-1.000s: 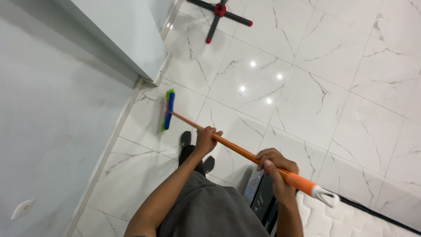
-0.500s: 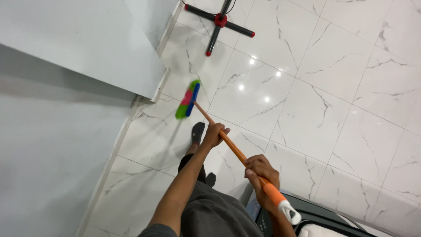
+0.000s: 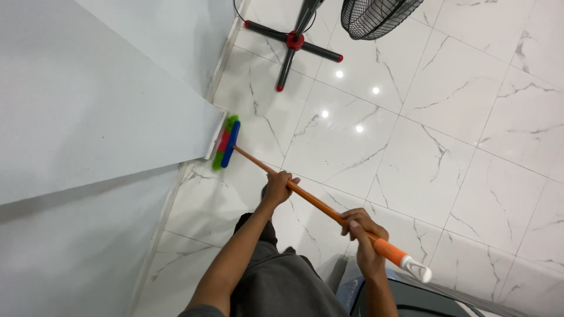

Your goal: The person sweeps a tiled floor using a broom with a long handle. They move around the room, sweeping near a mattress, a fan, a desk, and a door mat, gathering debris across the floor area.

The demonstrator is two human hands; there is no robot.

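White wall (image 3: 76, 117) fills the left of the view, its corner jutting out to meet the marble-patterned floor (image 3: 423, 170). Right against that corner sits the broom head (image 3: 226, 142), blue-backed with green and pink bristles, touching the skirting. From it the orange handle (image 3: 317, 205) slants down to the right. The left hand (image 3: 278, 188) grips the handle partway along, fingers curled fully round it; further right the right hand (image 3: 361, 235) is wrapped closed near the upper end, just below the white cap (image 3: 418, 271). Beyond, at the top, a fan's black cross base (image 3: 292, 42) and wire grille (image 3: 376, 17) stand well apart from the broom. A hard push here could jam the bristles against the corner and twist the handle in the hands; a wide swing right might clip the fan base.
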